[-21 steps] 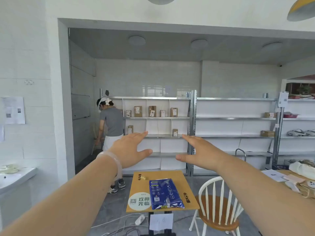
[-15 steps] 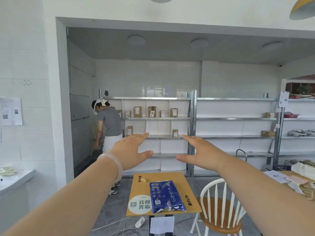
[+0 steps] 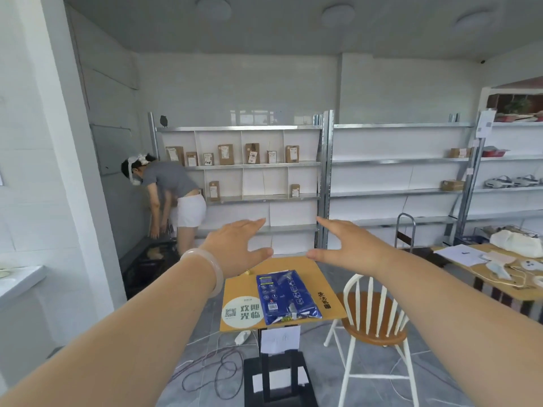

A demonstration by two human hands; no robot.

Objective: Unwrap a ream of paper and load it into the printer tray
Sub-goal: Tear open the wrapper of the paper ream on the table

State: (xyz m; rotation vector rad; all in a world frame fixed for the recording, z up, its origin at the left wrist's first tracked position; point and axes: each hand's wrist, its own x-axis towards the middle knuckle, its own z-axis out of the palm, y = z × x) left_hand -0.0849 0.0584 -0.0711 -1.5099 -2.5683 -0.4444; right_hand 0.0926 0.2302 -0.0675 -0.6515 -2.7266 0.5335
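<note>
A ream of paper in a blue glossy wrapper lies flat on a small square wooden table, its near end looking torn. Both my arms are stretched out in front of me above the table. My left hand, with a pale bangle on the wrist, is held open, palm down, fingers together and thumb apart. My right hand mirrors it, open and empty. Both hands hover well above the ream and touch nothing. No printer or tray is in view.
A white spindle-back chair with a wooden seat stands right of the table. Cables trail over the grey floor. Another person bends down at the left. Metal shelves with small boxes line the back wall. A second table stands at right.
The view has closed in on the table and tilted down. My hands keep their open pose, a little lower. The other person has bent over toward the floor.
</note>
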